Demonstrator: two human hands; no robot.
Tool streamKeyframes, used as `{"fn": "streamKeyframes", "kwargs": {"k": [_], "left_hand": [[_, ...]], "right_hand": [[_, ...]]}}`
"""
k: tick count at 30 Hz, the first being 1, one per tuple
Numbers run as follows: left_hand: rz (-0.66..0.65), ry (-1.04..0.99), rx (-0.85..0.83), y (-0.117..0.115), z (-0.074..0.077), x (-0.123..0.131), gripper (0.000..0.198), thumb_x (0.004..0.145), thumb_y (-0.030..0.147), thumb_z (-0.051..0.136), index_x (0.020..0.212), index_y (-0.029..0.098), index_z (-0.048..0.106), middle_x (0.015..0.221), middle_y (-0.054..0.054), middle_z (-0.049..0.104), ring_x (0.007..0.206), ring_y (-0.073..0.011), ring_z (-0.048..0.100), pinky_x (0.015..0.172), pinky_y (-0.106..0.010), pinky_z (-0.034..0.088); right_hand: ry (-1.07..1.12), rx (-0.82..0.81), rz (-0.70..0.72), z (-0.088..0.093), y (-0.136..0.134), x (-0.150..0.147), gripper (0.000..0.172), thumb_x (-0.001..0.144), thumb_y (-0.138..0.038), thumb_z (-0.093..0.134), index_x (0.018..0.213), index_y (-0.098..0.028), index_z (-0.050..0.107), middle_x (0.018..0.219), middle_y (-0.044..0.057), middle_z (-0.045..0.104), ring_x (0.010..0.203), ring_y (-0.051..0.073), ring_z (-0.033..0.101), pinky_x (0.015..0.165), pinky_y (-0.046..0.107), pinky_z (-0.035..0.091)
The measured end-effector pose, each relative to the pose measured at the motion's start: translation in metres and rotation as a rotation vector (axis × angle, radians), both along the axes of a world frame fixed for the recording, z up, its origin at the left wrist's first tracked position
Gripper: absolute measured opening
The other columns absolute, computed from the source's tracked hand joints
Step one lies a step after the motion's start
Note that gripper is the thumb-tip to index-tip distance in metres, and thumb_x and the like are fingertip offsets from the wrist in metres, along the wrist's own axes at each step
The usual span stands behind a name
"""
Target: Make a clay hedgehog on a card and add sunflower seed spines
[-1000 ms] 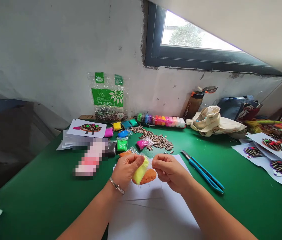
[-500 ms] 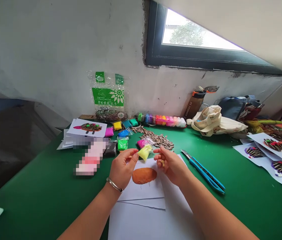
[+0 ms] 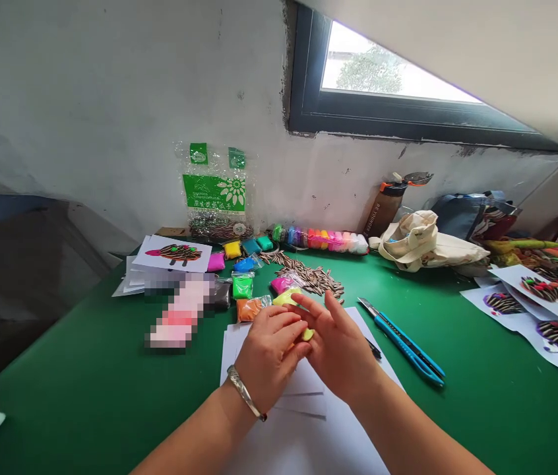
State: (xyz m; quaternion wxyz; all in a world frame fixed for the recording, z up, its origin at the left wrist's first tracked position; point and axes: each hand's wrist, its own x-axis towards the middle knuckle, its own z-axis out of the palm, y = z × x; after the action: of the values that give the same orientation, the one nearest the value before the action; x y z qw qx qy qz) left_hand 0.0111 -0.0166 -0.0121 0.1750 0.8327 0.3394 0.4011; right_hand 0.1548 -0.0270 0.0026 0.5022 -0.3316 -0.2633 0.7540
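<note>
A small lump of yellow clay is kept between the two hands, over the paper. It is partly covered by the fingertips of the left hand and set against the right hand. The right hand is opened out, its palm turned toward the left and its fingers stretched forward. The left fingers are bent and laid together across the right ones; whether the lump is pinched by them or only pressed cannot be told. A bracelet is worn on the left wrist.

Just beyond the fingertips, a yellow packet is seen, partly hidden by the hands, next to a pink packet. An orange packet is placed to the left, near the paper's far edge, with a green packet behind it. Seeds are spread loose behind the pink packet. To the right of the paper a blue cutter is laid on the green table, its blade end pointed away. A dark pen is partly hidden by the right hand. Decorated cards are stacked at the left and at the right.
</note>
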Motion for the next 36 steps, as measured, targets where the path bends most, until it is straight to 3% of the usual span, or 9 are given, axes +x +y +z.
{"fn": "streamKeyframes", "kwargs": {"k": [4,7,11,15,20,23,32,36], "left_hand": [[0.021,-0.063,-0.022,0.002,0.001,-0.001,0.018,0.085,0.017,0.056,0.092,0.021,0.072,0.095,-0.006,0.072,0.1,-0.0247,0.058,0.097,-0.043,0.04],[0.087,-0.215,-0.276,0.004,0.005,-0.003,0.015,0.083,0.024,0.06,0.083,0.022,0.074,0.09,-0.005,0.073,0.091,-0.0235,0.062,0.089,-0.038,0.046],[0.163,-0.43,-0.742,0.01,0.006,-0.006,0.023,0.073,0.04,0.069,0.082,0.019,0.076,0.083,-0.006,0.073,0.081,-0.0242,0.064,0.075,-0.033,0.05],[0.129,-0.579,-0.947,0.014,0.003,-0.009,0.034,0.067,0.048,0.074,0.08,0.016,0.076,0.079,-0.006,0.071,0.077,-0.0213,0.063,0.071,-0.031,0.05],[0.026,-0.637,-1.04,0.014,0.0,-0.009,0.035,0.068,0.048,0.075,0.084,0.017,0.076,0.081,-0.006,0.071,0.078,-0.0188,0.061,0.074,-0.029,0.049],[0.032,-0.629,-1.062,0.014,-0.001,-0.009,0.036,0.067,0.049,0.075,0.082,0.016,0.076,0.078,-0.006,0.069,0.077,-0.0174,0.06,0.072,-0.027,0.048],[0.037,-0.558,-1.105,0.016,-0.002,-0.011,0.041,0.063,0.054,0.076,0.077,0.015,0.075,0.075,-0.005,0.067,0.074,-0.0158,0.056,0.067,-0.025,0.045],[0.032,-0.533,-1.095,0.017,-0.001,-0.011,0.043,0.064,0.055,0.075,0.078,0.014,0.074,0.073,-0.003,0.064,0.074,-0.0152,0.055,0.068,-0.025,0.045]], "right_hand": [[0.047,0.045,0.039,-0.001,-0.002,-0.002,0.06,0.088,-0.065,0.033,0.126,-0.024,0.054,0.125,0.009,0.057,0.114,0.022,0.054,0.095,0.036,0.043],[-0.052,0.06,-0.019,-0.004,-0.001,-0.002,0.057,0.088,-0.063,0.038,0.124,-0.023,0.056,0.123,0.009,0.059,0.119,0.023,0.051,0.1,0.039,0.039],[-0.481,0.224,-0.211,-0.009,0.002,0.0,0.045,0.082,-0.048,0.06,0.12,-0.024,0.058,0.124,0.008,0.057,0.108,0.023,0.055,0.09,0.039,0.046],[-0.932,0.633,-0.348,-0.015,0.0,0.001,0.031,0.082,-0.03,0.062,0.113,-0.025,0.063,0.114,0.008,0.06,0.09,0.02,0.059,0.079,0.035,0.048],[-1.134,0.872,-0.318,-0.021,-0.003,-0.003,0.025,0.086,-0.02,0.054,0.108,-0.026,0.065,0.107,0.008,0.063,0.095,0.021,0.059,0.083,0.035,0.048],[-1.229,0.955,-0.318,-0.021,-0.003,-0.004,0.024,0.089,-0.02,0.05,0.107,-0.026,0.066,0.102,0.008,0.064,0.093,0.021,0.059,0.079,0.035,0.048],[-1.399,1.066,-0.298,-0.017,-0.002,0.0,0.027,0.094,-0.02,0.042,0.088,-0.023,0.068,0.085,0.008,0.066,0.078,0.018,0.058,0.067,0.031,0.043],[-1.4,1.067,-0.347,-0.019,-0.001,0.001,0.021,0.093,-0.019,0.045,0.098,-0.022,0.065,0.087,0.007,0.067,0.079,0.018,0.06,0.069,0.03,0.044]]}}
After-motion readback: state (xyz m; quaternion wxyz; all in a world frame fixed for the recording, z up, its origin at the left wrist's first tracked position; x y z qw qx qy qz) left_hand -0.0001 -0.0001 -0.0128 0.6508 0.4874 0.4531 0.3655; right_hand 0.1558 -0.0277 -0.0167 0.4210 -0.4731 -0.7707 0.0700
